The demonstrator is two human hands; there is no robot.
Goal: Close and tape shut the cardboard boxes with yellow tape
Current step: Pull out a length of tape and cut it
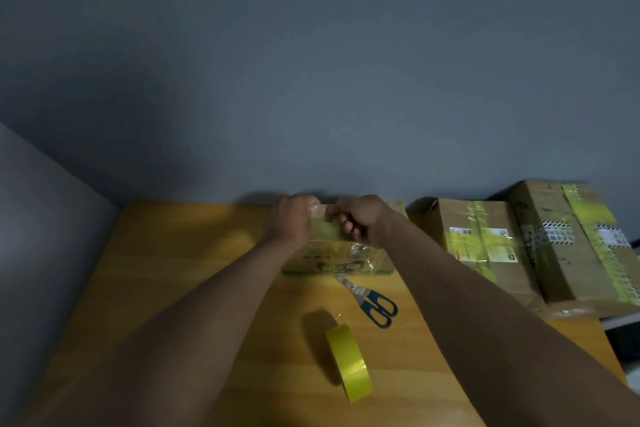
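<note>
At the table's (173,288) far edge, the left hand (292,220) and right hand (360,218) curl over the small cardboard box (337,258), apparently pressing tape (323,229) down. The yellow tape roll (349,362) and scissors (369,302) lie near; two taped boxes (533,246) are stacked aside at right.

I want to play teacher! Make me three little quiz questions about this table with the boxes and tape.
1. True or false: the yellow tape roll stands on its edge on the table.
2. What lies between the tape roll and the small box?
A. a knife
B. scissors
C. a pen
3. Which side of the table holds the taped boxes?

Key:
1. True.
2. B.
3. The right side. Meanwhile the left hand and right hand work on top of the small box.
</note>
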